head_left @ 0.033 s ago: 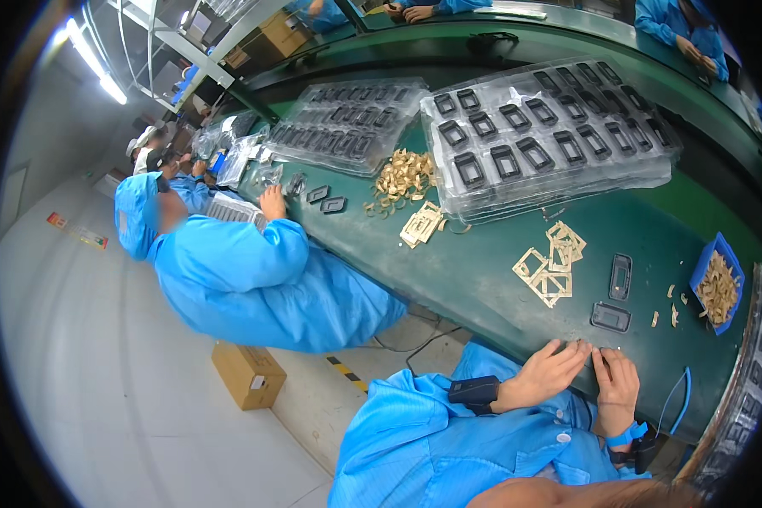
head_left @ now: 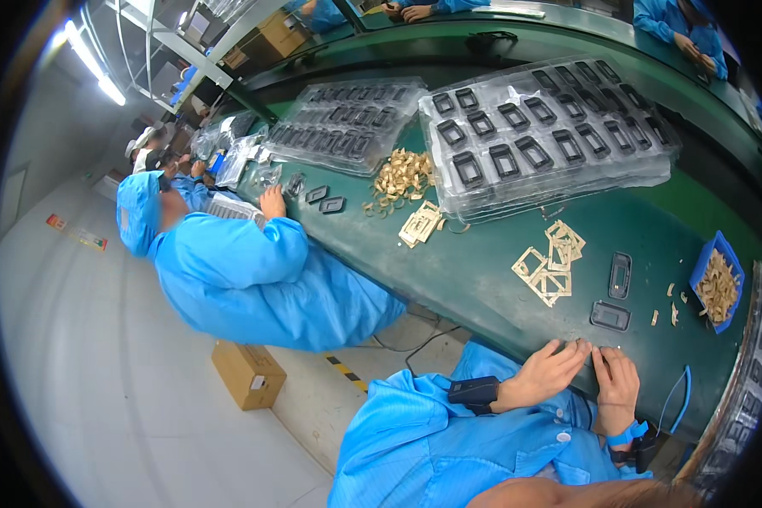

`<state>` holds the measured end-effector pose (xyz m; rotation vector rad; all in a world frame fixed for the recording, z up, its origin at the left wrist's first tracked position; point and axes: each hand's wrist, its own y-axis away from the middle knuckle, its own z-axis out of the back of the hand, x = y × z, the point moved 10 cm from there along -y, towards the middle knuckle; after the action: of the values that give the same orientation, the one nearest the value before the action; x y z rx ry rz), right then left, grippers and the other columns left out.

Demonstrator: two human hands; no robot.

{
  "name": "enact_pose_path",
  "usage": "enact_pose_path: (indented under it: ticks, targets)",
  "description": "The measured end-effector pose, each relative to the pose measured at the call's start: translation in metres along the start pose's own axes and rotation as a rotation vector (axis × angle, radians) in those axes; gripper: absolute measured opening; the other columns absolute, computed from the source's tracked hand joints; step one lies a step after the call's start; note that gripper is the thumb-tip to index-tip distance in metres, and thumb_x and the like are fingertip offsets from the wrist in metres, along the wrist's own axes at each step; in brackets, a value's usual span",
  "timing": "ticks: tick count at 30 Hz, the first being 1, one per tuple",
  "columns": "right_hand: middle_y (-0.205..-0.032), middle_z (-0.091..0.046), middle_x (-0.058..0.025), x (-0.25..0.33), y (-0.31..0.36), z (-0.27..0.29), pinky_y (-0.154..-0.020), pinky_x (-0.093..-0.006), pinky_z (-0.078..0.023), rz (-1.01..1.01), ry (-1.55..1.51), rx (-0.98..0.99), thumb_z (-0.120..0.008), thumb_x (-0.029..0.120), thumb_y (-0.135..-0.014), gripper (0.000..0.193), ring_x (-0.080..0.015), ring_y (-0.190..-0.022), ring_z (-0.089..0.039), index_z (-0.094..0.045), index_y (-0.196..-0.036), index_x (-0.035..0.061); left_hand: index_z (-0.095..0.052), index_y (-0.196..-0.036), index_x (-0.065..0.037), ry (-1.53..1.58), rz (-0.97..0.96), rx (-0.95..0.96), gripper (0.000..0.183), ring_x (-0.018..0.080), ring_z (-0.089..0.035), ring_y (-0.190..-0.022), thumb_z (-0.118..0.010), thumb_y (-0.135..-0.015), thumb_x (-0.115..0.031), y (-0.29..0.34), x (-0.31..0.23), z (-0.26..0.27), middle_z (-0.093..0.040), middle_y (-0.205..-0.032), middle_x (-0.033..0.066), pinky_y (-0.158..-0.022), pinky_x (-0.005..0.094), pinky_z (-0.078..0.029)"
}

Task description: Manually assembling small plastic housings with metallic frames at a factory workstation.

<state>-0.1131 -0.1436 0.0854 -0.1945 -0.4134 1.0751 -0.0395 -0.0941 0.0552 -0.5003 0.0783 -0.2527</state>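
My left hand (head_left: 554, 371) and my right hand (head_left: 618, 383) rest at the near edge of the green table, fingertips almost meeting. Their fingers lie loosely bent on the surface, and I see nothing held in either hand. Just beyond them lies a dark rectangular plastic frame (head_left: 610, 317). A second dark frame (head_left: 620, 275) sits a little farther off. To their left is a loose pile of cream cut-out frames (head_left: 553, 258). A few small cream scraps (head_left: 674, 314) are scattered on the right. My right wrist wears a blue strap (head_left: 626, 434).
A blue bin (head_left: 708, 254) of cream scraps stands at right. Stacked clear trays (head_left: 559, 190) hold black frames farther back. Midway are a scrap heap (head_left: 404, 176) and cream sheets (head_left: 421, 223). A co-worker (head_left: 245, 262) in blue sits at left. A blue cord (head_left: 682, 398) lies near my right hand.
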Motion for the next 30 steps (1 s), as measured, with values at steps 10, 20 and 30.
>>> enact_pose_path:
  ticks: [10, 20, 30]
  targets:
    - [-0.12, -0.065, -0.0169, -0.006, 0.003, -0.01, -0.095, -0.0407, -0.054, 0.035, 0.017, 0.034, -0.06, 0.007, -0.079, 0.045, -0.0312, -0.115, -0.063, -0.065, -0.122, -0.004, -0.059, -0.136, -0.003, -0.043, 0.108, 0.098, 0.063, 0.0106, -0.057, -0.084, -0.062, -0.075, -0.015, 0.009, 0.018, 0.0, -0.066, -0.121, 0.0007, -0.069, 0.0319, -0.032]
    - [-0.122, -0.066, -0.0143, -0.048, 0.027, 0.003, -0.096, -0.0377, -0.054, -0.278, -0.37, -0.177, -0.061, -0.011, -0.078, 0.042, -0.0308, -0.115, -0.064, -0.068, -0.118, -0.0022, -0.067, -0.125, -0.009, 0.388, 0.261, 0.14, 0.044, 0.0169, -0.06, -0.096, -0.07, -0.082, -0.006, -0.001, 0.041, 0.005, -0.065, -0.13, 0.0018, -0.087, 0.0344, -0.034]
    - [-0.12, -0.067, -0.0155, -0.052, 0.016, 0.008, -0.094, -0.0355, -0.053, -0.478, -0.61, -0.208, -0.06, -0.01, -0.087, 0.031, -0.0315, -0.107, -0.067, -0.07, -0.115, 0.0006, -0.07, -0.1, -0.005, 1.013, 0.476, -0.018, 0.014, 0.0181, -0.061, -0.088, -0.075, -0.087, -0.009, -0.012, 0.052, 0.002, -0.065, -0.1, 0.0049, -0.076, 0.0302, -0.046]
